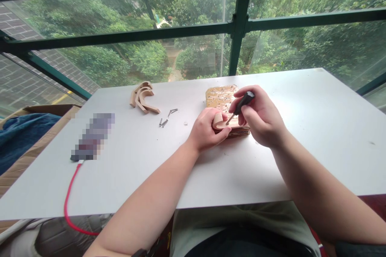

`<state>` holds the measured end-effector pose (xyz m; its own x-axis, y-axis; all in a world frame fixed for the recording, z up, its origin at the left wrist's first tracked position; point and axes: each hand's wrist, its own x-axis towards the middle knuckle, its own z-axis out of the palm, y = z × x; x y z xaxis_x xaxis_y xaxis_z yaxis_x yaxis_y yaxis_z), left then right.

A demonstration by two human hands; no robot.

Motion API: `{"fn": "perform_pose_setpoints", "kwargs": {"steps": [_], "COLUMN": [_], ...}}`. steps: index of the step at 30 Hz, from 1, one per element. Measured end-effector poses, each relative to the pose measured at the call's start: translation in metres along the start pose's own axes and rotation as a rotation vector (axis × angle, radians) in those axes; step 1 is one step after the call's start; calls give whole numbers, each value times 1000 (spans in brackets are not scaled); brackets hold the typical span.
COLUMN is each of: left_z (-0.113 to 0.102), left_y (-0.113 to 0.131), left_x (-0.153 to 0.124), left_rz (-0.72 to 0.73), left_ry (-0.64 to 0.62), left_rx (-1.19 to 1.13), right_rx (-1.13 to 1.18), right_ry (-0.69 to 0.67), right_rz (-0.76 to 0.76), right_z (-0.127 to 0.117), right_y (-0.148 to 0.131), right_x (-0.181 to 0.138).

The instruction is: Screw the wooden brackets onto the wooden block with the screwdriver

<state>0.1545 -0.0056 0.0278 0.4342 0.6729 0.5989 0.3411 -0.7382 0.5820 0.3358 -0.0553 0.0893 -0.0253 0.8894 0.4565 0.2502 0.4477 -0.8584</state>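
Observation:
My left hand (208, 129) is closed around a curved light-wood piece (217, 122), pressing it against a thick block (219, 95) with a speckled, glossy yellowish top and rough layered sides. In my right hand (265, 120) is a screwdriver with a black handle (245, 102), tilted so that its shaft points down and left. Its tip meets the wooden piece just beside my left fingers; whether a screw sits under it is too small to tell. Loose screws (163, 123) lie on the table to the left of my left hand.
Curved wooden pieces (144, 98) rest together at the table's far left. A blurred-out device (93, 136) with a red cable (66, 196) lies on the white table (135, 160). A cardboard box (39, 140) holding blue cloth stands at left. Windows (193, 32) rise behind.

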Motion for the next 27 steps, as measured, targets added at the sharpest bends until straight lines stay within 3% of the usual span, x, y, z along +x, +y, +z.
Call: {"fn": "perform_pose_setpoints", "kwargs": {"steps": [7,15,21,27], "left_z": [0,0,0,-1], "left_y": [0,2,1,1], "left_x": [0,1,1,1], "left_rz": [6,-10,-20,-13], "left_ry": [5,7,14,13], "left_rx": [9,17,10,-2], "right_rx": [-107,-300,-367,-282], "right_ry": [-3,85,60,39], "right_rz": [-17,-104,-97,-48], "right_z": [-2,-5,-2,-3], "right_y": [3,2,-5,0], "right_x": [1,3,1,1]}}
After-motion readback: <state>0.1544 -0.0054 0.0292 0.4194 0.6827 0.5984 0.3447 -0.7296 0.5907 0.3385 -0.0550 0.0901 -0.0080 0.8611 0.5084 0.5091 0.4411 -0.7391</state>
